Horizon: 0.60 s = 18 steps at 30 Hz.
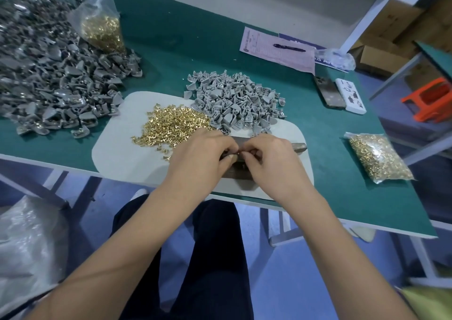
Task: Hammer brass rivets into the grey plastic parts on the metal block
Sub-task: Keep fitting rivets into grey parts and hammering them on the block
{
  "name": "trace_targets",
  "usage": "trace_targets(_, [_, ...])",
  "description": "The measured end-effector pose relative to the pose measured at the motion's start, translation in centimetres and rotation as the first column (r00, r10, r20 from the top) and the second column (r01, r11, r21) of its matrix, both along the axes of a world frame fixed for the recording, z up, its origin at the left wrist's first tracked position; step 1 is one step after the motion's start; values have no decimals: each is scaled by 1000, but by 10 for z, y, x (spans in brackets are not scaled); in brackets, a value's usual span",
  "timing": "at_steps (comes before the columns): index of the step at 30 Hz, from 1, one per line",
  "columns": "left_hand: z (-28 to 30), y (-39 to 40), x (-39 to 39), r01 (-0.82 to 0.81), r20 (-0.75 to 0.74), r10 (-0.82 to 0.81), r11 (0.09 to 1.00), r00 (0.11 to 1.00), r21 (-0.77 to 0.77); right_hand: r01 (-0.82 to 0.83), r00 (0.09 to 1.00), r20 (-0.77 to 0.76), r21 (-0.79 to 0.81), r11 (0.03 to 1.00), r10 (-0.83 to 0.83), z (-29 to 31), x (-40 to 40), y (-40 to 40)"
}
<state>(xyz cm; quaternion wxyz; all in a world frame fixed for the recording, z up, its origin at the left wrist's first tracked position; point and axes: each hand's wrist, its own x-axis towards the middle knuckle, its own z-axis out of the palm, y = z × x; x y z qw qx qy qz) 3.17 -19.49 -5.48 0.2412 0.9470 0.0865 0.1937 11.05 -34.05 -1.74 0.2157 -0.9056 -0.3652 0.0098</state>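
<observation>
A: Where is the metal block (241,170)?

B: I see it at the desk's (330,173) near edge, under both hands.

A: Fingers?

B: Left hand (203,155) and right hand (271,158) curl together, pinching a small part I cannot identify. Loose brass rivets (173,124) and grey plastic parts (234,99) lie just beyond.

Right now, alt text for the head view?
Both hands, left hand and right hand, pinch a small part over the metal block on a green bench, behind it loose brass rivets and grey plastic parts.
</observation>
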Motion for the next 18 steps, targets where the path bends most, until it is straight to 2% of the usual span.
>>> trace_targets(6, [1,-2,1,-28,-20,28,1000,999,3,54,998,-38,105,993,-50,-9,2,-8])
trace_targets(8, [1,-1,2,-30,-29,30,1000,999,10,180,982,12,202,963,-187,-17,5,-19])
trace_targets(9, [1,0,2,-29,-30,29,1000,999,11,294,949,49,216,931,-311,-22,9,-28])
trace_targets(10, [2,0,2,-29,-31,29,1000,999,9,427,891,85,173,887,-446,-28,12,-38])
trace_targets(12, [2,1,3,-27,-36,27,1000,999,1,626,777,126,-58,777,-617,-43,15,-57])
trace_targets(14, [2,3,4,-26,-43,26,1000,999,-1,635,768,48,-184,750,-638,-54,17,-69])
trace_targets(18, [3,3,5,-25,-50,26,1000,998,9,612,779,-52,-156,776,-625,-51,29,-81])
